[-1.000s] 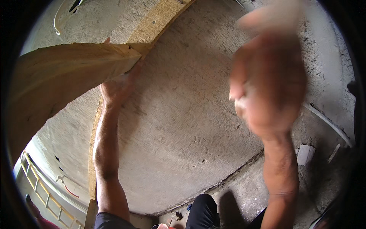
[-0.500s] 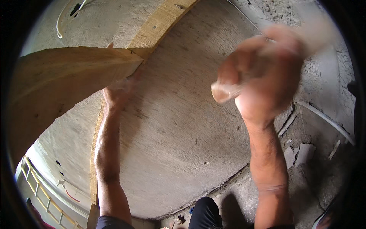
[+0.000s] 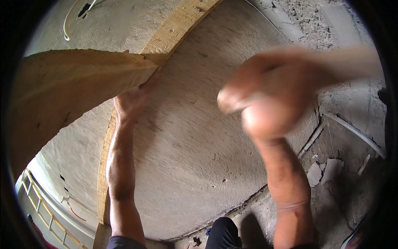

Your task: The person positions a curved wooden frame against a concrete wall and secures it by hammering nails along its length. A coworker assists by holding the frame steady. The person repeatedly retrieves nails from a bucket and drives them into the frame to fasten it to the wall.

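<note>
A thick wooden beam (image 3: pixel 83 79) juts from the left and meets a wall-mounted wooden plank (image 3: pixel 166 35) at its end. My left hand (image 3: pixel 129 103) grips the beam from below near that joint, with a fingertip showing over its top edge. Raised at the right, my right hand (image 3: pixel 273 93) is closed round a pale wooden tool handle (image 3: pixel 352 62), smeared by motion. The butt of the handle pokes out at the hand's left side, while its far end fades into blur, so the tool's head cannot be made out. Nails (image 3: pixel 198 8) stick out of the plank.
Rough plastered wall (image 3: pixel 199 145) fills the middle. A second wooden strip (image 3: pixel 107 166) runs down beside my left forearm. Broken rubble (image 3: pixel 319 172) and a pale pipe (image 3: pixel 354 130) are at the right. A ladder (image 3: pixel 49 213) stands lower left; a white cable (image 3: pixel 66 25) hangs upper left.
My right hand has swung to the left and slightly down with the wooden handle, which now stretches out flatter to the right. My left hand keeps its hold on the beam.
</note>
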`<state>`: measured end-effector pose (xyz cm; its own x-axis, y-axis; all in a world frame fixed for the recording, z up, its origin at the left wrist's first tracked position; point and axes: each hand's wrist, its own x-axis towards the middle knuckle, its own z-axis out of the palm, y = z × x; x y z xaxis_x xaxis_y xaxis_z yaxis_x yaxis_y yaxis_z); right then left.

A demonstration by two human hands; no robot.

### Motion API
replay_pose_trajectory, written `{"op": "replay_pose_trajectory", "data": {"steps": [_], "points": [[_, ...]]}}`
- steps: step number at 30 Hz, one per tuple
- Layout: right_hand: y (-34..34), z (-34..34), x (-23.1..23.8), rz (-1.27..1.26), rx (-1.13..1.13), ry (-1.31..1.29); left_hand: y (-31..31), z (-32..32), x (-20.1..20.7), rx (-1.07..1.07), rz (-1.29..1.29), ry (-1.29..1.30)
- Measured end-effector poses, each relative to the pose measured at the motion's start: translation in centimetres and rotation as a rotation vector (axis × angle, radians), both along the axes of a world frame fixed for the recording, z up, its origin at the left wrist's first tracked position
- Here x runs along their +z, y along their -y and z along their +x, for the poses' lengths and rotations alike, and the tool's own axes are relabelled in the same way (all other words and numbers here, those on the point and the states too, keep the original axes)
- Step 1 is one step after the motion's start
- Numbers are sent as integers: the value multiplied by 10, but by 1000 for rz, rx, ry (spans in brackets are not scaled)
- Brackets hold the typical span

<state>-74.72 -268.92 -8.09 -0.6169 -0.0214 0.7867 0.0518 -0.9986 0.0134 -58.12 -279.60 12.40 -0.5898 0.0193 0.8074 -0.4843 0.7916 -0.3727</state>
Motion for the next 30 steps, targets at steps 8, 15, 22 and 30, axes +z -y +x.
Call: {"op": "replay_pose_trajectory", "data": {"steps": [8, 15, 22, 30], "points": [[24, 0, -79, 442, -299, -256, -9, 0, 6, -33, -219, 95], [10, 73, -145, 621, -455, -198, -23, 1, 2, 155, -169, 29], [-10, 90, -127, 718, -708, -386, -21, 91, 28, 235, -454, 244], [-45, 86, -23, 808, -1021, -349, 9, 129, 3, 266, -369, 89]]}}
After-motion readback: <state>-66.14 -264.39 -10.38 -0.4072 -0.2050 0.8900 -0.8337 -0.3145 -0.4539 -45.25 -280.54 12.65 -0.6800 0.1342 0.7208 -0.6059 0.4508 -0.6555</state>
